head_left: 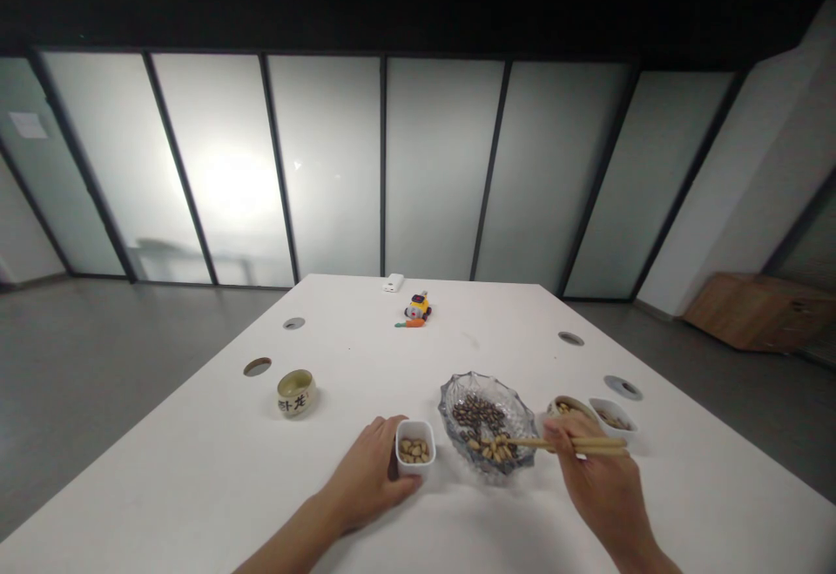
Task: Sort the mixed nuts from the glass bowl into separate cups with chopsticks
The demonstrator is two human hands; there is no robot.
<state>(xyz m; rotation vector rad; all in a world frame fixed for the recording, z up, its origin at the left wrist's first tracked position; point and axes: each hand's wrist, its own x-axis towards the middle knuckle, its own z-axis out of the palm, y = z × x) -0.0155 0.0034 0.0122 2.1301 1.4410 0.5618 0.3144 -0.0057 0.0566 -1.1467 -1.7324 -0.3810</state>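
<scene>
My left hand (367, 474) rests on the white table (196, 469), its fingers curled against the side of a small white square cup (414, 449) holding pale nuts. My right hand (597, 478) is closed on a pair of wooden chopsticks (555, 444). Their tips reach left into a glass bowl (487, 422) of dark beans and pale nuts, touching the pale nuts at its near side.
Behind my right hand stand a small round bowl (567, 403) and a white square cup (612, 417). A beige ceramic cup (296, 393) sits to the left. A yellow toy (418, 306), an orange toy carrot (410, 324) and a white box (393, 282) lie far back. Round cable holes (257, 367) dot the table.
</scene>
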